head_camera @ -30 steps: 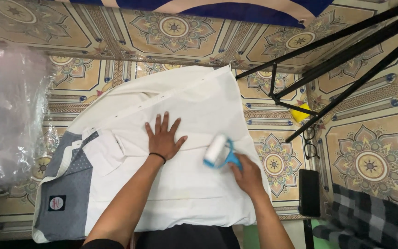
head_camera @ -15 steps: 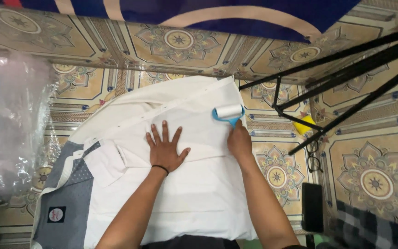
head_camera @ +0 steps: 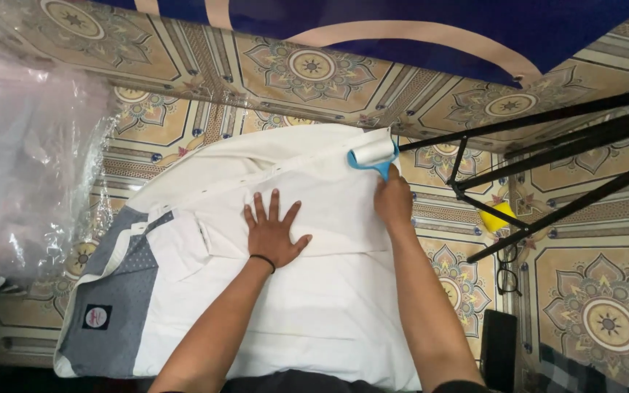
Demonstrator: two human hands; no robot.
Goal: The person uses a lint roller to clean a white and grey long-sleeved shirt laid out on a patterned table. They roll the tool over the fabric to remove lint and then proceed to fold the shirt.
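Matt white cloth shirt [head_camera: 293,291], glossy blue plastic lint roller [head_camera: 373,155], crinkled shiny clear plastic bag [head_camera: 23,153] at left, glossy patterned tiled floor [head_camera: 598,313]

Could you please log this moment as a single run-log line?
left hand: flat on white shirt | right hand: grips lint roller at shirt's far edge | shirt: spread on patterned floor

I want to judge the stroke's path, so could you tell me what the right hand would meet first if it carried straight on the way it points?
The right hand points up-frame, pushing the lint roller. Just past the roller the white shirt ends, so next would probably come the patterned floor tiles, then the blue sheet.
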